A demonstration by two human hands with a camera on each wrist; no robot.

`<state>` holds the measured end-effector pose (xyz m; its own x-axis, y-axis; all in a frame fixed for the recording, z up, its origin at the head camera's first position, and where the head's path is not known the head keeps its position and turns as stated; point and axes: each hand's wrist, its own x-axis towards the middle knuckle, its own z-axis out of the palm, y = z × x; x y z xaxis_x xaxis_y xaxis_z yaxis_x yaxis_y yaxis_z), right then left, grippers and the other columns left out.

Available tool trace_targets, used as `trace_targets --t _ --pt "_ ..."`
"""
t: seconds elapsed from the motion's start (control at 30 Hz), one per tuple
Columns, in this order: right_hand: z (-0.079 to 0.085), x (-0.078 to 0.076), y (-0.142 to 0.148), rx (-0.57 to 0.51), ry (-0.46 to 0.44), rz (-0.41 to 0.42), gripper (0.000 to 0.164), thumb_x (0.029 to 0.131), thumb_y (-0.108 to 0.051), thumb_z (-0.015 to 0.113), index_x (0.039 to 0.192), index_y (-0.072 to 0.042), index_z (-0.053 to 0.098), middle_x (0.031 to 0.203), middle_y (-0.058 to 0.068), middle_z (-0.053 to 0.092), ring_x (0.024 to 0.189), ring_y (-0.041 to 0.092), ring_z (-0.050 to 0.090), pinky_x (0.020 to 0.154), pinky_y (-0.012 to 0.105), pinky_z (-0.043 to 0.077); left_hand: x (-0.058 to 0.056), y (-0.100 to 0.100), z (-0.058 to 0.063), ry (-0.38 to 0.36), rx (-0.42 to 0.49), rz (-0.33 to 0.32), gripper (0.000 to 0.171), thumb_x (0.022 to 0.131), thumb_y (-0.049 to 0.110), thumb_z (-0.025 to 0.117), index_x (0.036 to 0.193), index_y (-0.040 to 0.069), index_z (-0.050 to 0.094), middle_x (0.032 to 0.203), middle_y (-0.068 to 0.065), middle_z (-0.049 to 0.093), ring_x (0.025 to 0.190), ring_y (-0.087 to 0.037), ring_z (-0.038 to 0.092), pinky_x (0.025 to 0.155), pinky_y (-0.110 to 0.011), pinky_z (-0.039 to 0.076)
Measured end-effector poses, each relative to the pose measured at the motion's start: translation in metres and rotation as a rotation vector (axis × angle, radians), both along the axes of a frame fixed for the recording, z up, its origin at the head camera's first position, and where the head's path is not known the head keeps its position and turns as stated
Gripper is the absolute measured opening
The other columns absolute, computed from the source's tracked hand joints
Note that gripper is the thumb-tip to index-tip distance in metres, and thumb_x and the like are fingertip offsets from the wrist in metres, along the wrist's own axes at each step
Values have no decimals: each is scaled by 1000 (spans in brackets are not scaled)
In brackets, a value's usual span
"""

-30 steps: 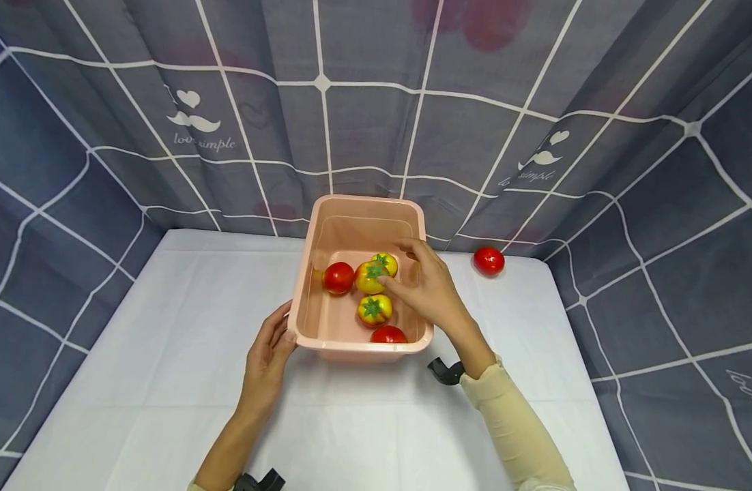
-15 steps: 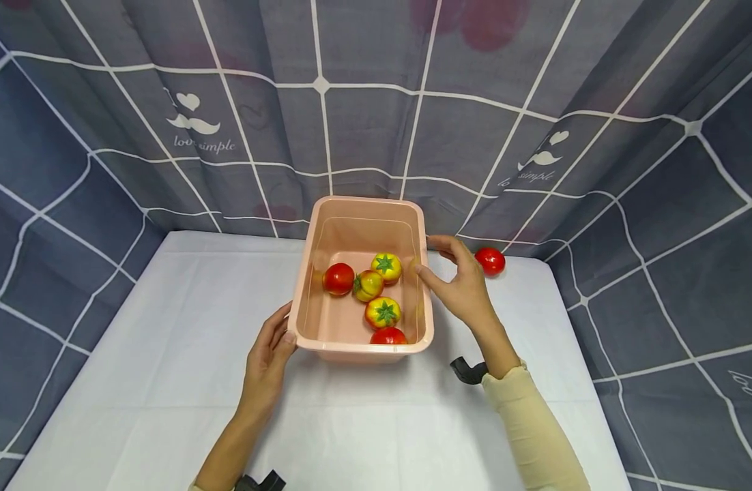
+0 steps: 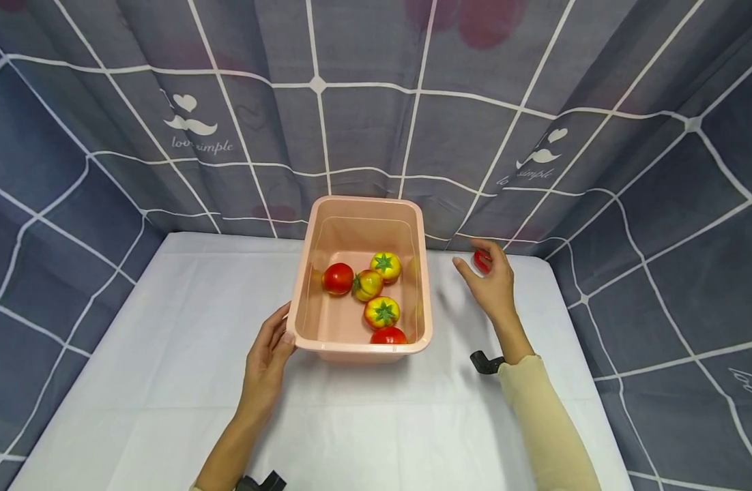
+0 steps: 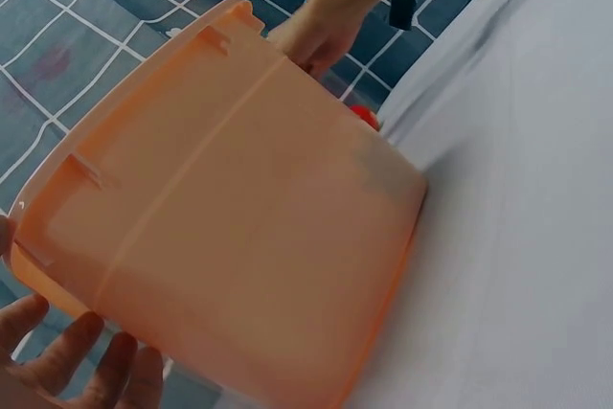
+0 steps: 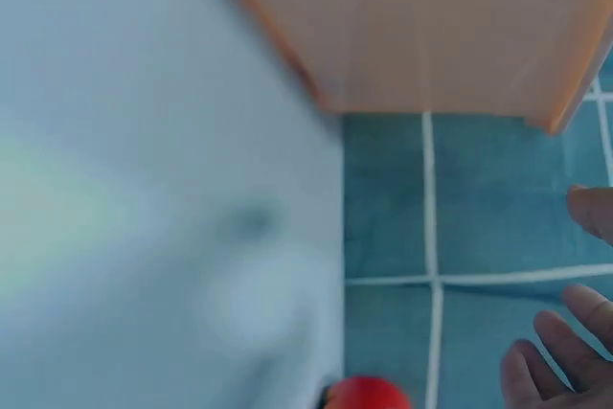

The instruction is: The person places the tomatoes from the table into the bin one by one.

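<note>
A peach plastic bin (image 3: 365, 232) stands on the table, with several tomatoes inside. On its left, one red tomato (image 3: 337, 279) lies near the wall. Yellow-red tomatoes with green star-shaped tops, one at the front (image 3: 382, 312) and one at the back (image 3: 385, 266), sit around a tipped one (image 3: 367, 286). The near rim partly hides another red tomato (image 3: 389, 336). My left hand (image 3: 267, 358) holds the bin's rim at the near left corner. My right hand (image 3: 494, 285), fingers spread and holding nothing, hovers by a loose red tomato (image 3: 482, 262), which it partly covers.
White cloth covers the table (image 3: 167, 354). A grey curtain (image 3: 364, 129) with white grid lines hangs close behind the bin and along both sides. Black wrist mounts show at the left wrist (image 3: 262, 481) and right wrist (image 3: 486, 363).
My right hand has left the inside of the bin and moved right, over its rim, to the loose tomato. The tomatoes in the bin have shifted and one tipped over. My left hand stays put.
</note>
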<state>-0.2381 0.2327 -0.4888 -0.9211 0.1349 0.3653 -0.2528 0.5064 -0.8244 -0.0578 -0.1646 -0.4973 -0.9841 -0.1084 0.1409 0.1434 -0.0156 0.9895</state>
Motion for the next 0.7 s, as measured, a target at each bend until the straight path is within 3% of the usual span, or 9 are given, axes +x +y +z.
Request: trace_targets --t 0.17,0.43,0.57,0.7 --pt "-12 -7 11 30 -34 -91 63 90 -27 87 143 -6 60 146 23 61 139 47 56 119 66 45 0 -2 -1 -2 -8 -21 50 116 13 46 166 15 41 166 -19 47 146 -12 57 108 -16 54" --pt "-39 -24 38 75 -102 -221 74 91 -28 85 152 -3 52 152 26 54 146 44 48 124 64 40 -2 -2 0 13 -17 -39 50 116 12 46 166 14 40 163 -21 49 145 -16 59 109 -16 54" --pt "-48 -30 45 101 -182 -225 87 90 -30 85 159 -4 41 159 26 45 153 42 39 128 64 34 0 -2 1 7 -24 -48 50 116 13 45 167 14 39 164 -22 47 145 -12 58 110 -16 53" --pt "-50 -35 46 87 -222 -205 89 92 -31 83 162 -4 37 163 26 42 155 44 40 131 62 33 2 -2 1 3 -25 -38 50 117 14 45 166 17 39 166 -19 47 146 -11 57 111 -16 52"
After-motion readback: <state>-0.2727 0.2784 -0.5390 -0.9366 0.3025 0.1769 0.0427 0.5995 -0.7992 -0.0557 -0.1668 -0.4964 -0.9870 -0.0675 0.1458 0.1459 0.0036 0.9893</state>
